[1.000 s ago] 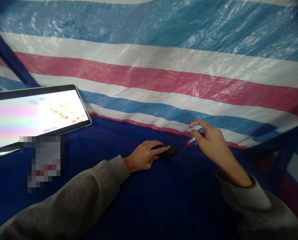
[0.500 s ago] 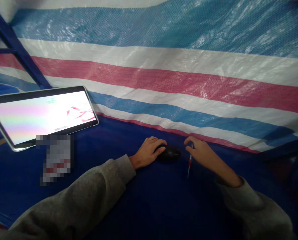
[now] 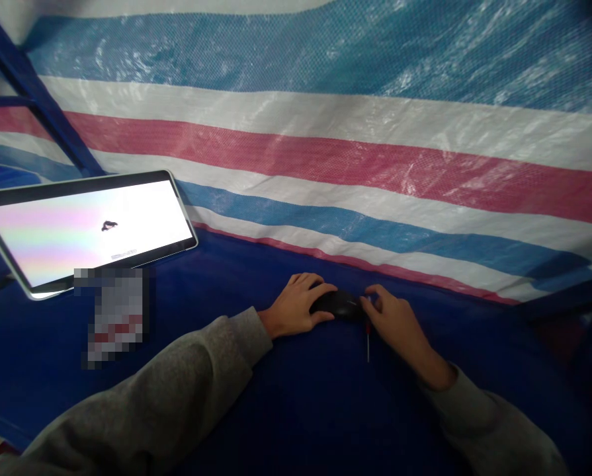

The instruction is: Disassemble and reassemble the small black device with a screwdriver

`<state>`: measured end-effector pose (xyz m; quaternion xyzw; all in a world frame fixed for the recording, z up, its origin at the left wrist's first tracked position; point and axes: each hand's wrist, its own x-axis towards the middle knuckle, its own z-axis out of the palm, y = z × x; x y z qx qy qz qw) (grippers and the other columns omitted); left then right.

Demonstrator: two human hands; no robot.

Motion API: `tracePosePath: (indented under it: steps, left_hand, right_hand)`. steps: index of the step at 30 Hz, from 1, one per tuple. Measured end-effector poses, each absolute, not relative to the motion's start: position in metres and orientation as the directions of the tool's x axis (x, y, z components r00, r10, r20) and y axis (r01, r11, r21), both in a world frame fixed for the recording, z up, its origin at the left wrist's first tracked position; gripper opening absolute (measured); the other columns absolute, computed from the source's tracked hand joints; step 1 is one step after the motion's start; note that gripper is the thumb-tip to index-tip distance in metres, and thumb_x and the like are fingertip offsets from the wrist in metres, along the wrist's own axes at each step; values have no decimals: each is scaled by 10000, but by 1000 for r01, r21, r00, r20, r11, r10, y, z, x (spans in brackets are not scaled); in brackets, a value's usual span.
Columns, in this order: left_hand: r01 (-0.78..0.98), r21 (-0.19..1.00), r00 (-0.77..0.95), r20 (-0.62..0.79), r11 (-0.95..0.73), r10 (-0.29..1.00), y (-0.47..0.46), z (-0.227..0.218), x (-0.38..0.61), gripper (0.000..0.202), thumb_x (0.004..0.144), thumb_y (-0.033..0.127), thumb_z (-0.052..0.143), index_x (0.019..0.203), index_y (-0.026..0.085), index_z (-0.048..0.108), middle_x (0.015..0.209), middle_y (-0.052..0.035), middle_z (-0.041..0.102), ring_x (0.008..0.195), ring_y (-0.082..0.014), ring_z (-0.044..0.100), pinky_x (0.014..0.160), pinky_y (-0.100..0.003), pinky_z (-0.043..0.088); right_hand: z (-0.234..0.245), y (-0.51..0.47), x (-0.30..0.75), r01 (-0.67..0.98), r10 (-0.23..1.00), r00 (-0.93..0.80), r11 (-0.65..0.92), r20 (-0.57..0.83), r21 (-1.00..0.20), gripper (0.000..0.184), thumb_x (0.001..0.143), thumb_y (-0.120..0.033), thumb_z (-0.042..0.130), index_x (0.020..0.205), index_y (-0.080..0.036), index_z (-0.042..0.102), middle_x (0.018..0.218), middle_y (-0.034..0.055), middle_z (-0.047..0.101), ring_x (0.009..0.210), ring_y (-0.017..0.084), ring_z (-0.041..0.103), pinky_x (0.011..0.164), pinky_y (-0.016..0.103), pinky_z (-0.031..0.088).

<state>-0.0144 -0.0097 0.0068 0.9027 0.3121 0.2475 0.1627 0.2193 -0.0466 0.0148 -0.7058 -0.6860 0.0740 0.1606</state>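
Note:
A small black mouse lies on the dark blue cloth. My left hand grips its left end, thumb and fingers wrapped around it. My right hand is at the mouse's right end, fingertips touching it. Out from under that hand toward me pokes the thin shaft of a small red-handled screwdriver; most of the handle is hidden in my curled fingers. Both arms are in grey sleeves.
A lit tablet leans at the left, with a blurred patch in front of it. A blue, white and red striped tarp rises right behind the mouse. A blue metal bar crosses the upper left.
My right hand came down from the air with the screwdriver, turned its tip toward me, and moved left until it touched the mouse. My left hand stayed on the mouse. The tablet's picture changed.

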Motion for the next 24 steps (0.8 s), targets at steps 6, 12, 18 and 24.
tracePosePath:
  steps: [6,12,18,24]
  left_hand:
    - [482,467,638,393,-741,662,-10,3,-18,402,932,385,530,1313,255,517,1316,-77,533,1262,-236,452,1056,-434,355]
    - [499,463,561,472,-733,680,-9,-3,-18,247,962,264,491,1159,215,632,1172,-50,636,1108,-188,565,973,-373,421]
    - [487,441,549,517,-753,657,-6,-5,-16,201,936,226,547,1098,210,666,1093,-35,697,1061,-196,605,951,-389,420]
    - [482,435,493,584,-761,645,-6,-8,-17,115,900,203,605,956,218,705,1022,-8,737,1057,-213,635,979,-425,391]
  right_hand:
    - [8,-66,207,932,920,0,142,393,-333,377,937,-379,408,1213,-176,564,1226,145,555,1134,267,552,951,444,446]
    - [-7,-69,202,846,890,-232,383,392,-370,465,948,-369,430,1384,-208,458,1492,115,379,1395,259,309,1131,490,297]
    - [-20,-62,204,809,883,-297,435,363,-396,496,961,-362,413,1430,-202,416,1510,97,370,1421,256,266,1156,520,240]
    - [-23,-60,204,797,874,-321,457,364,-396,501,970,-343,399,1453,-211,373,1481,88,418,1412,239,290,1156,544,230]
